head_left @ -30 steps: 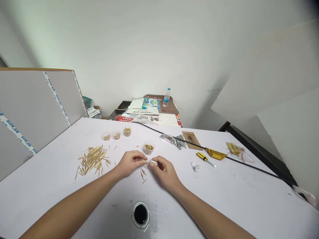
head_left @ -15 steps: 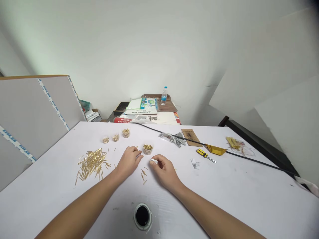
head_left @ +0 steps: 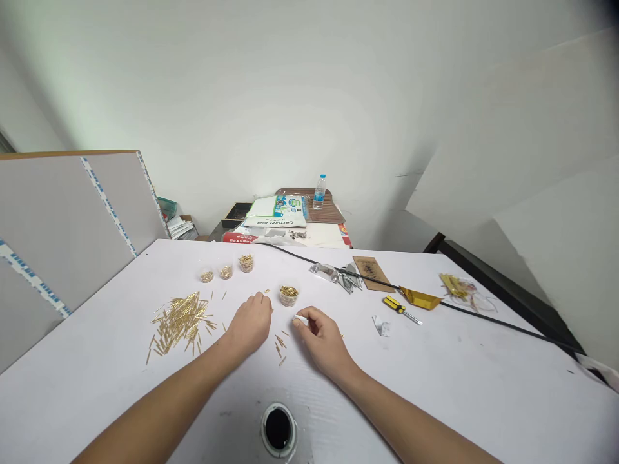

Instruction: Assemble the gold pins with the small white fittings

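Observation:
My left hand (head_left: 251, 322) rests on the white table (head_left: 483, 374) with its fingers curled and their tips just left of a small clear cup of gold parts (head_left: 289, 295). Whether it pinches anything is hidden. My right hand (head_left: 322, 338) lies beside it, fingers pinched on a small white piece (head_left: 300, 319). A few loose gold pins (head_left: 279, 345) lie between the two hands. A large heap of gold pins (head_left: 178, 317) is spread to the left of my left hand.
Three small cups of gold parts (head_left: 226, 270) stand farther back. To the right lie a yellow screwdriver (head_left: 399, 308), a gold tray (head_left: 420, 298), a brown card (head_left: 370, 272), foil bags (head_left: 336, 274) and a black cable (head_left: 483, 317). A round hole (head_left: 278, 428) sits near the table's front edge.
My left hand has drawn away from my right hand and moved back toward the cup of gold parts. My right hand has stayed put, holding the white piece.

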`<state>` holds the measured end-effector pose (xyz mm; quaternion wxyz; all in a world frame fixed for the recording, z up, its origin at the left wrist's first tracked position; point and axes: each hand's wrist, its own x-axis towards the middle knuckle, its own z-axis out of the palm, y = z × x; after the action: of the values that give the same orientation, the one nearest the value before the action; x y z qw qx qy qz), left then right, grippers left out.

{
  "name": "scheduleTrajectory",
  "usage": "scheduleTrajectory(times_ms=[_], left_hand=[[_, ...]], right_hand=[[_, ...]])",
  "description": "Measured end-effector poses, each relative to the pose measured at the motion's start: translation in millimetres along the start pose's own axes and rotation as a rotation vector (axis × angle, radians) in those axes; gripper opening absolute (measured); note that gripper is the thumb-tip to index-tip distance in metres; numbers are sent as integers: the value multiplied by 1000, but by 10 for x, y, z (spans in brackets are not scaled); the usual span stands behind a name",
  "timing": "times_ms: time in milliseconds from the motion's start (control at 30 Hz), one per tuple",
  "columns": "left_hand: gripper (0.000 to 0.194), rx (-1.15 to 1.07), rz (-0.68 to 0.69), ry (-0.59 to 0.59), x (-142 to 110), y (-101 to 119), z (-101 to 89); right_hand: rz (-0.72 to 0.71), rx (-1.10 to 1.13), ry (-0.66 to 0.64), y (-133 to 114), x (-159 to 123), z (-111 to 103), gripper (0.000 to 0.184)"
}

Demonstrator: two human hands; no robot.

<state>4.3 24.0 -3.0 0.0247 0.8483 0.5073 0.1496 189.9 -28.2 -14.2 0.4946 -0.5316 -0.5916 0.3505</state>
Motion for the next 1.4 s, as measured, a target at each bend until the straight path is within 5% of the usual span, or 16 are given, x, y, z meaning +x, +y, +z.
scheduleTrajectory(times_ms=[367, 500, 800, 1033, 1400], left_hand=[[14, -853, -114, 232, -75, 184, -25], [23, -842, -22, 259, -114, 135, -13], [22, -1119, -109, -9, -158, 84, 34], [45, -955, -31, -15, -170, 98, -3], [21, -979, 66, -92, -173, 145, -70]], right_hand=[[21, 42, -33, 25, 4, 0, 29], [28, 55, -51, 39, 6, 0, 29], [30, 81, -68, 69, 12, 16, 30], [-3, 62, -113, 81, 1, 11, 27], [-59, 110, -69, 129, 7, 25, 27]])
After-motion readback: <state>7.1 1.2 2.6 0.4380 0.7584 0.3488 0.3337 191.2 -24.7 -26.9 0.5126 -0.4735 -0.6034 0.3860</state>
